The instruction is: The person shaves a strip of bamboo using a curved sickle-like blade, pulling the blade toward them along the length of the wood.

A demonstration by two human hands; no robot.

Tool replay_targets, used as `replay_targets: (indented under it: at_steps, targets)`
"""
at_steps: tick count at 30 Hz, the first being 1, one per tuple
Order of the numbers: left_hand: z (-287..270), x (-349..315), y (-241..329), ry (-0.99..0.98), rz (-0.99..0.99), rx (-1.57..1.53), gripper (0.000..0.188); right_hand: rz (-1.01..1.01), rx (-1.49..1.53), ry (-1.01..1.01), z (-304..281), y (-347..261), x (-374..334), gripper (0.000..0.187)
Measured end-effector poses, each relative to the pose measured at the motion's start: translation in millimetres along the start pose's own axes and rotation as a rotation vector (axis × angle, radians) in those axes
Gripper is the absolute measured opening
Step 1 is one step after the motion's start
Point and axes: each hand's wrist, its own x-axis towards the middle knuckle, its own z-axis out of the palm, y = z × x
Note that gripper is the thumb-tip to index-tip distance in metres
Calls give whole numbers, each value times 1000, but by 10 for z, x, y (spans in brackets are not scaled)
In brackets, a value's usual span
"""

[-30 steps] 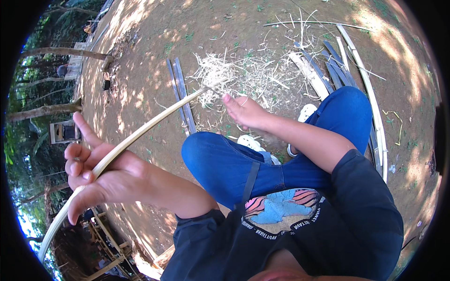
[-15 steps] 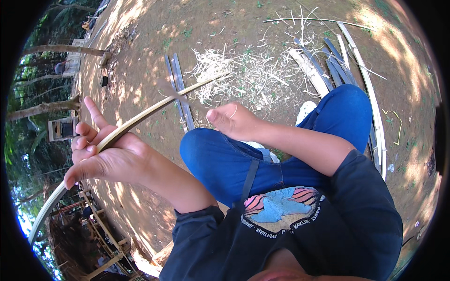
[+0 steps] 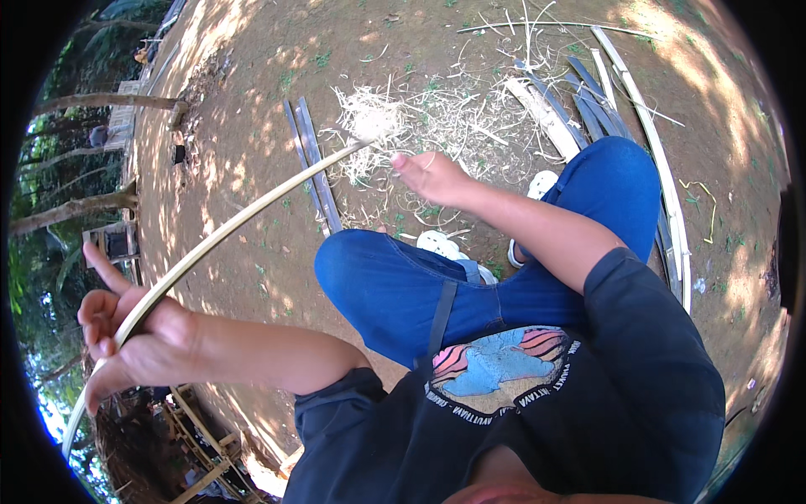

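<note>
A long, pale bamboo strip (image 3: 243, 217) slants from the lower left up toward the middle, bowing slightly. My left hand (image 3: 164, 332) is closed around its lower part, thumb against the strip and one finger stretched out. Near the strip's far end is my right hand (image 3: 432, 178), its fingers curled round a knife (image 3: 384, 148). Motion smears the blade, and the handle is hidden in the fist. I cannot tell whether blade and strip touch.
Curly shavings (image 3: 369, 118) cover the ground ahead. Dark strips (image 3: 311, 164) lie left of my knee; more strips (image 3: 596, 109) and a long pale slat (image 3: 642, 118) lie right. Tree trunks (image 3: 109, 102) and a wooden frame (image 3: 201, 428) stand at the left.
My left hand has moved left and down, drawing the strip the same way. My right hand has shifted slightly right and up, nearer the strip's far end.
</note>
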Motion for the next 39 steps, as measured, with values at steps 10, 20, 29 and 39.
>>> replay_targets:
  at_steps: [10,20,29,39]
  targets:
    - [-95,-185,-72,31,30,116,63,-268,164,-114,386,-763,-275,74]
    - [-46,-182,135,-132,-213,-177,65,-1,254,-100,173,-417,-92,81]
    - [91,-344,-77,-232,-245,-186,66,-162,181,-74,112,-167,77,84]
    - [17,-329,-70,-214,-232,-269,66,-311,296,-52,242,-597,-168,81]
